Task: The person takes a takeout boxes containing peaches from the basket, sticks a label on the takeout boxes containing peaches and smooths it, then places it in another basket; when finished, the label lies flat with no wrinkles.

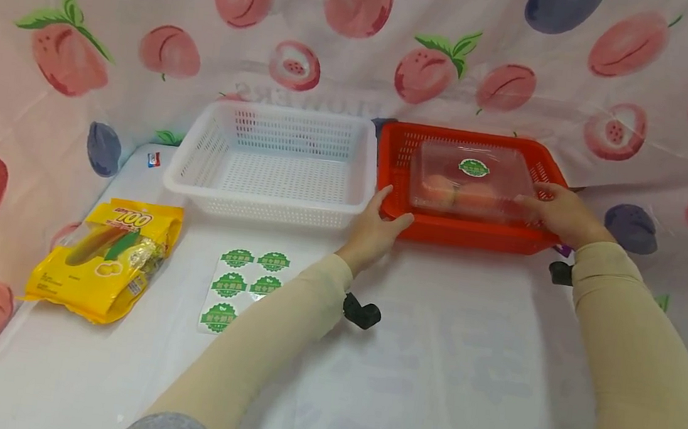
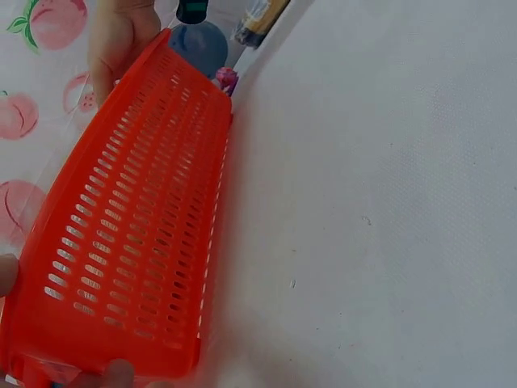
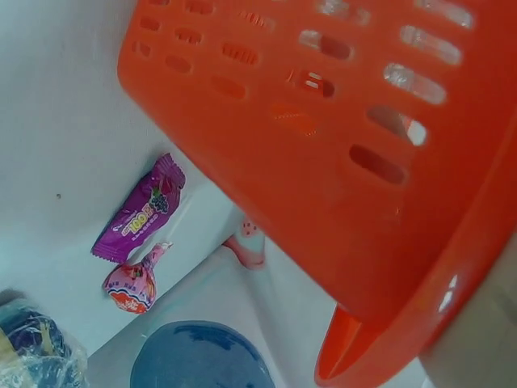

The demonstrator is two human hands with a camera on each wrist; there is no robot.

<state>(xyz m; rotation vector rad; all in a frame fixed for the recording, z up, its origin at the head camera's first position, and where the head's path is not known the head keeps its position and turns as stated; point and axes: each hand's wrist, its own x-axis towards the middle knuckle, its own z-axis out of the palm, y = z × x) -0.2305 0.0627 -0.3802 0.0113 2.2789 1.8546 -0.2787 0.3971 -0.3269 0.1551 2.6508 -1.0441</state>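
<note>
A red plastic basket (image 1: 457, 234) with slotted sides stands at the back right of the table. Inside it is a clear lidded box (image 1: 482, 192) with a green-and-white sticker (image 1: 474, 167) on top; pale orange, rounded things show dimly through its wall. At the basket's left front corner, my left hand (image 1: 374, 232) grips the rim, thumb on the front side. My right hand (image 1: 566, 214) holds the rim at the opposite end, its fingertips close to the box. Whether they touch the box, I cannot tell. The left wrist view shows the right hand (image 2: 121, 44) at the rim's far end.
Left of the red basket stands a white slotted basket (image 1: 264, 209). In front lies a sheet of green stickers (image 1: 229, 285), partly covered by my left arm. A yellow snack bag (image 1: 102, 263) lies farther left. A purple-wrapped candy (image 3: 145, 210) and a lollipop (image 3: 132, 284) lie beside the red basket.
</note>
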